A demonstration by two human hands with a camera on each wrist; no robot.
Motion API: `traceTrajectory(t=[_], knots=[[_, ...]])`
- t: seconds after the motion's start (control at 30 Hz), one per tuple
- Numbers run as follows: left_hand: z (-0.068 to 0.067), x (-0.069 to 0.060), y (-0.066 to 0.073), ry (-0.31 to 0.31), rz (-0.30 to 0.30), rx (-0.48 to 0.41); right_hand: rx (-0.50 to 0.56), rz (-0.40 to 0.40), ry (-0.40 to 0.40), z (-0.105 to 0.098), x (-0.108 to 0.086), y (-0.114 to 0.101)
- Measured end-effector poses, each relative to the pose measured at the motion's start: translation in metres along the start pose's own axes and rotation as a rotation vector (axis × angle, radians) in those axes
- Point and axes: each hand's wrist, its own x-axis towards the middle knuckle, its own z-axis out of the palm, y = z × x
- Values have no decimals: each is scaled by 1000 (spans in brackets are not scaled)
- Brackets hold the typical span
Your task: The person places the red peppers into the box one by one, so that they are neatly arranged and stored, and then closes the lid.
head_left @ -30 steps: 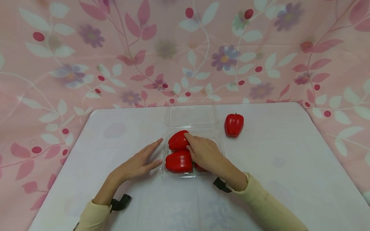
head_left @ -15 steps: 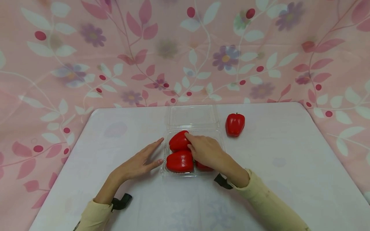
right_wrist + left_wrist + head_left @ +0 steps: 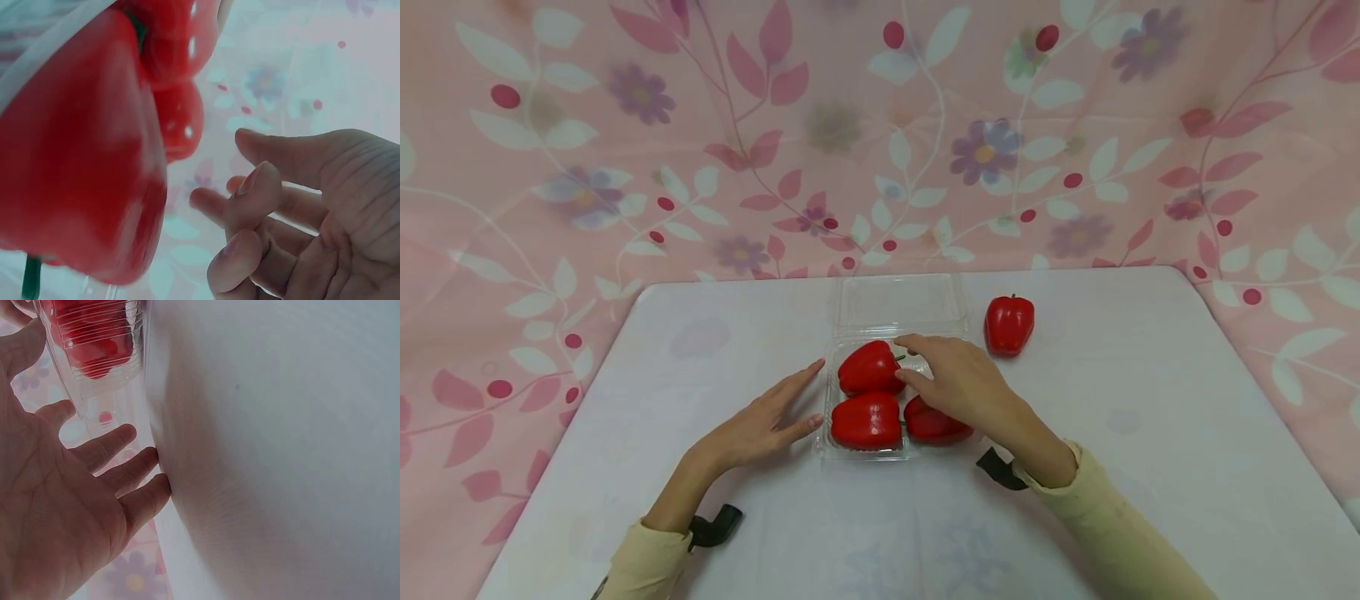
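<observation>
In the head view a clear plastic box point(image 3: 859, 457) holds three red peppers: one at the back left point(image 3: 868, 367), one at the front left point(image 3: 865, 421), one at the front right point(image 3: 934, 422). My right hand point(image 3: 964, 379) is over the box's right half, fingers loosely bent with nothing in them, as the right wrist view also shows point(image 3: 300, 219). At the box's left side my left hand point(image 3: 756, 427) stays with its fingers spread. In the left wrist view that hand point(image 3: 69, 500) holds nothing; whether it touches the box is unclear.
A fourth red pepper point(image 3: 1009, 325) stands on the white table point(image 3: 1120, 500), right of the box's raised clear lid point(image 3: 901, 303). Behind the table hangs a pink floral cloth point(image 3: 700, 150).
My right hand has let go of the back left pepper and moved right, uncovering its green stem and more of the front right pepper. The left hand has not moved.
</observation>
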Motion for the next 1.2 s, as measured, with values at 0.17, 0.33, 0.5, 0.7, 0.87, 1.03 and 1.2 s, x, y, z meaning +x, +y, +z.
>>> traceTrajectory(t=[0.17,0.33,0.5,0.7,0.87,1.03,1.2], knots=[[1,-1,-1,1,3,2,-4,0,41,-2,-3,9],[2,-1,-1,4,5,4,-7,-11,72,-5,-5,18],[2,-1,-1,3,-1,5,-6,-1,92,-10,-7,25],[2,-1,0,4,-2,6,2,29,113,-14,-10,35],[2,-1,0,5,-4,8,9,33,130,-16,-12,42],[2,-1,0,6,-1,8,2,27,157,-18,-14,49],[1,0,0,7,4,13,-15,21,190,-20,-15,59]])
